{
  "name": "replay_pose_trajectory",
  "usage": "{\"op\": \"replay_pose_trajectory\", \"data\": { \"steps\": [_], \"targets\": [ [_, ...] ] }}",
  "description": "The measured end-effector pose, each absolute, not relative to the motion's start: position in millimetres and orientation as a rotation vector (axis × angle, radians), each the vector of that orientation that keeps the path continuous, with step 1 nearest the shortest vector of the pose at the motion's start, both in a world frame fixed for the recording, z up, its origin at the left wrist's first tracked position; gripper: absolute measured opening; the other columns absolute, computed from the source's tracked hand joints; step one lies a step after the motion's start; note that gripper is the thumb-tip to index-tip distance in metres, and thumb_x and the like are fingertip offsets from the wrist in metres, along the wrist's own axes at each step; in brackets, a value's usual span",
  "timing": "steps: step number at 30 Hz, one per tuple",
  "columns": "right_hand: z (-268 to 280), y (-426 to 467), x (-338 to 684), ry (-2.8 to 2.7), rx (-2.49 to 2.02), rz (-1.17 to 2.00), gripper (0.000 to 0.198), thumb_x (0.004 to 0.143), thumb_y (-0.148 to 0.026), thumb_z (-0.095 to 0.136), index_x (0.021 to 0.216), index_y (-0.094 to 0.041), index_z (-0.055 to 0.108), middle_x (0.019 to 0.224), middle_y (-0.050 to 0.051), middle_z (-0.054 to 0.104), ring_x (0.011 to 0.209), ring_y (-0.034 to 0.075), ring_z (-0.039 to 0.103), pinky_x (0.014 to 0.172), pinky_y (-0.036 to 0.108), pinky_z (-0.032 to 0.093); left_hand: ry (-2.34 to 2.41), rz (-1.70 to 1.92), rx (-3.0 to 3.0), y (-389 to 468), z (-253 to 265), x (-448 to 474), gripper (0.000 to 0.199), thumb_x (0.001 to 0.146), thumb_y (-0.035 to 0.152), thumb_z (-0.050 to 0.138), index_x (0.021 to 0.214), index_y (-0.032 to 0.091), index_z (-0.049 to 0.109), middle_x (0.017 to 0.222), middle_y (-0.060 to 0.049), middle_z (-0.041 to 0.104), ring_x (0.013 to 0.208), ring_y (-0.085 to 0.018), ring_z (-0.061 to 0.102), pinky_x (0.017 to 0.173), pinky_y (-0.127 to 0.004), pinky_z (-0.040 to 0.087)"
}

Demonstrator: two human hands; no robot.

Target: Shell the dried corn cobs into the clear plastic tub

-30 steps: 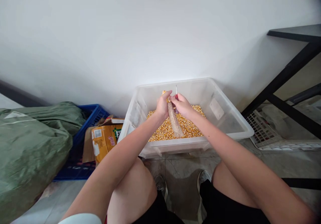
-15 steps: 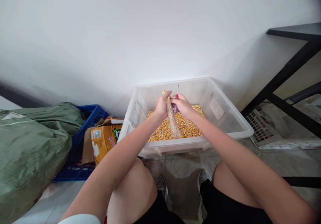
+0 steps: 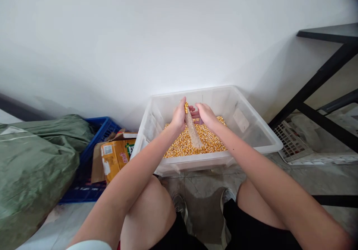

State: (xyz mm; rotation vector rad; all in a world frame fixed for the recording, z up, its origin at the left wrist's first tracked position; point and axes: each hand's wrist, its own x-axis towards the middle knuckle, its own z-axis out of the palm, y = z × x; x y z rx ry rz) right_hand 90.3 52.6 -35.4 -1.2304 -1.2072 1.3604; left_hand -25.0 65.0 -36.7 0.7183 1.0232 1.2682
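My left hand [image 3: 179, 115] is wrapped around the upper part of a corn cob [image 3: 192, 130]. Most of the cob is stripped bare and pale, while yellow kernels still sit in rows near its top. Close beside it, my right hand [image 3: 205, 112] grips a screwdriver; its thin metal shaft [image 3: 202, 99] points up past the fingers, and the handle is mostly hidden. Both hands are above a translucent plastic bin [image 3: 192, 160] holding a layer of loose corn kernels [image 3: 179, 148]. The cob slants down toward me, its lower end over the kernels.
Left of the bin stands a blue crate [image 3: 81, 192] with a yellow carton [image 3: 114, 158] and a green sack [image 3: 36, 171]. A black metal frame [image 3: 321, 72] and a white basket [image 3: 293, 145] are on the right. A white wall rises behind.
The cob has turned a little in my left hand, bringing its kernel rows into view. My right hand has shifted slightly right and rotated, hiding more of the screwdriver's handle.
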Motion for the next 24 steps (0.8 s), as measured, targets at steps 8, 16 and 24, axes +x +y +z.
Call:
{"op": "replay_pose_trajectory", "data": {
  "steps": [8, 16, 24],
  "targets": [
    [-21.1, 39.0, 113.4, -2.016, -1.518, 0.428, 0.027, 0.098, -0.039, 0.038, 0.075, -0.024, 0.04, 0.063, 0.004, 0.048, 0.063, 0.022, 0.048, 0.063, 0.033, 0.028, 1.098, 1.333, 0.825, 75.9, -43.5, -37.0, 0.057, 0.068, 0.073, 0.068, 0.087, 0.023, 0.049, 0.066, 0.0, 0.058, 0.062, -0.018, 0.062, 0.06, -0.033, 0.046],
    [-19.1, 35.7, 115.1, -2.288, -1.455, 0.457, 0.035, 0.099, -0.038, 0.035, 0.072, -0.023, 0.051, 0.073, 0.007, 0.063, 0.063, 0.019, 0.051, 0.058, 0.031, 0.024, 1.127, 1.352, 0.922, 76.3, -44.7, -34.8, 0.052, 0.074, 0.071, 0.064, 0.083, 0.022, 0.049, 0.064, 0.0, 0.056, 0.052, -0.014, 0.056, 0.052, -0.029, 0.044],
    [-4.2, 23.4, 106.5, -2.44, -1.618, 0.31, 0.046, 0.098, -0.038, 0.029, 0.097, -0.019, 0.071, 0.093, 0.016, 0.074, 0.082, 0.027, 0.069, 0.063, 0.031, 0.039, 1.24, 1.343, 1.028, 75.0, -45.3, -31.6, 0.051, 0.082, 0.071, 0.056, 0.086, 0.021, 0.047, 0.068, 0.001, 0.054, 0.058, -0.013, 0.056, 0.057, -0.027, 0.044]
  ]
}}
